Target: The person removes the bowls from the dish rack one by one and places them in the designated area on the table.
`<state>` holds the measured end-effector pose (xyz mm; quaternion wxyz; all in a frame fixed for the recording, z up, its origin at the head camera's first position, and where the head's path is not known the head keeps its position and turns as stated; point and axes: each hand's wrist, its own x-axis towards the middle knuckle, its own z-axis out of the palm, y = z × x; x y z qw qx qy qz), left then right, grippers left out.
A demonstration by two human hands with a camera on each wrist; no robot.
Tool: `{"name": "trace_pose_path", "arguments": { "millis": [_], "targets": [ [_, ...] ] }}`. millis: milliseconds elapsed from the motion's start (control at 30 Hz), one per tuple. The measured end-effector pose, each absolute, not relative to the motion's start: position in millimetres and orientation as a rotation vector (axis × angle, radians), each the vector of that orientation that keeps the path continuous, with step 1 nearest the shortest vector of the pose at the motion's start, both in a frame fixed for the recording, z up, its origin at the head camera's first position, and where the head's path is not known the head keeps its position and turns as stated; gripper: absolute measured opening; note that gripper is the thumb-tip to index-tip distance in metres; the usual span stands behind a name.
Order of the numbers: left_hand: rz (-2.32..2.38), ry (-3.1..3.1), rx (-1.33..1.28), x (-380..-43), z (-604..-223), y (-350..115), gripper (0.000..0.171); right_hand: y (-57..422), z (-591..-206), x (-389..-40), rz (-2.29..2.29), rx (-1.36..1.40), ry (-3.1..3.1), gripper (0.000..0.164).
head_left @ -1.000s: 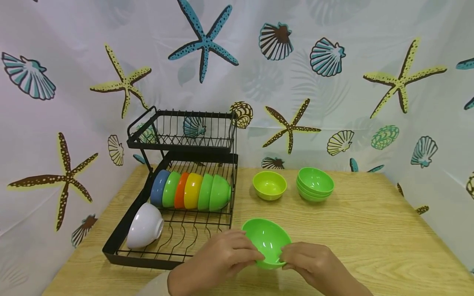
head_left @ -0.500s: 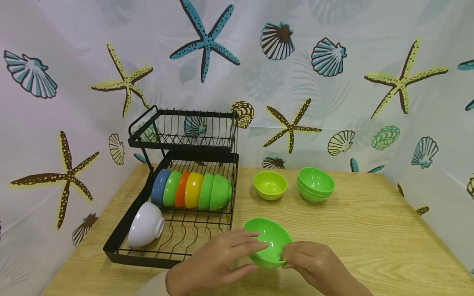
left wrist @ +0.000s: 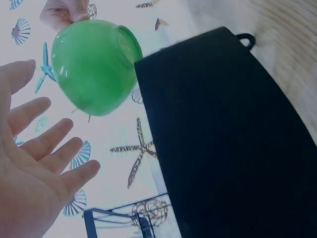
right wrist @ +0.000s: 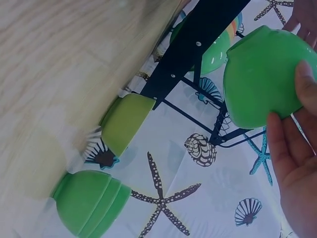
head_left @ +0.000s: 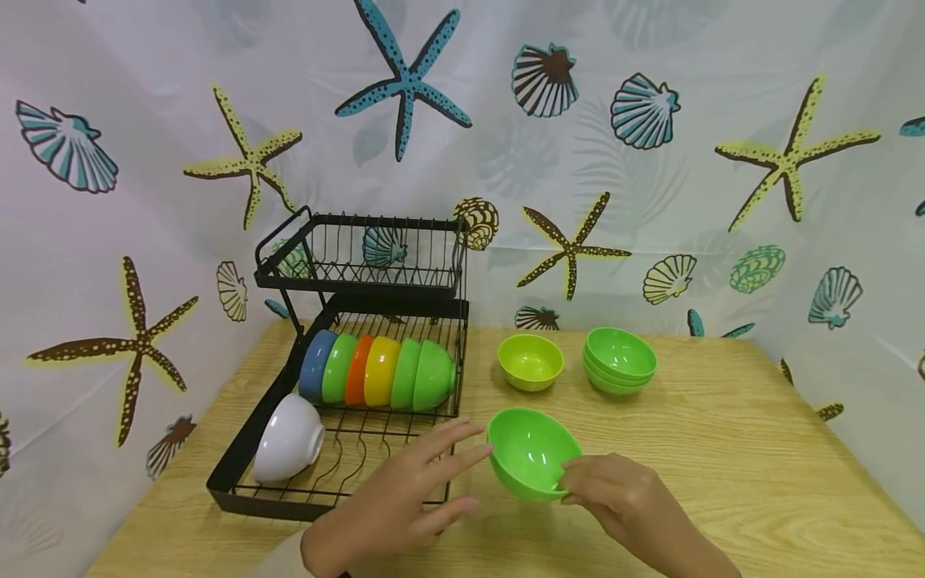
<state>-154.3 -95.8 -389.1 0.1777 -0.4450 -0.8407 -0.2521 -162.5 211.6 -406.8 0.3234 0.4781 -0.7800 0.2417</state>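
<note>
A bright green bowl (head_left: 531,449) is held up over the table, tilted with its inside toward the head camera. My right hand (head_left: 614,490) pinches its right rim between thumb and fingers. To the left of the bowl, my left hand (head_left: 405,494) is spread with fingers straight, the fingertips close to the bowl's left side. In the left wrist view a gap shows between that hand (left wrist: 39,153) and the green bowl (left wrist: 96,67). The right wrist view has the bowl's outer side (right wrist: 265,77) between the right thumb and fingers.
A black two-tier dish rack (head_left: 267,510) stands at left. Its lower tier holds a white bowl (head_left: 289,440) and a row of several coloured bowls (head_left: 379,372). Behind the held bowl are a yellow-green bowl (head_left: 530,365) and stacked green bowls (head_left: 617,361) on the wooden table (head_left: 759,449).
My left hand has let go of the bowl's rim, spread its fingers and drawn left. My right hand has raised the bowl slightly and moved it a little right.
</note>
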Motion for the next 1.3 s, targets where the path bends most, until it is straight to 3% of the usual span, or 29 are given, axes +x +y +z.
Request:
{"name": "trace_pose_path", "arguments": {
  "millis": [267,767,867,1033,1133,1300],
  "targets": [
    [-0.663,-2.538,-1.089,-155,-391,-116,0.068,219,-406,-172,0.667,1.124,-2.073,0.032],
    [-0.668,-2.647,-0.958,-153,-394,-136,0.061,231,-404,-196,0.611,0.834,-2.032,0.047],
    [-0.669,-2.662,-0.943,-152,-395,-138,0.061,234,-402,-203,0.591,0.786,-2.031,0.044],
    [-0.673,-2.679,-0.929,-151,-397,-138,0.065,242,-400,-214,0.539,0.709,-2.072,0.013],
    [-0.674,-2.684,-0.928,-151,-397,-139,0.067,247,-400,-220,0.488,0.669,-2.071,0.026],
    [-0.657,-2.714,-0.906,-150,-396,-138,0.066,256,-399,-231,0.459,0.606,-2.081,0.022]
  ]
}}
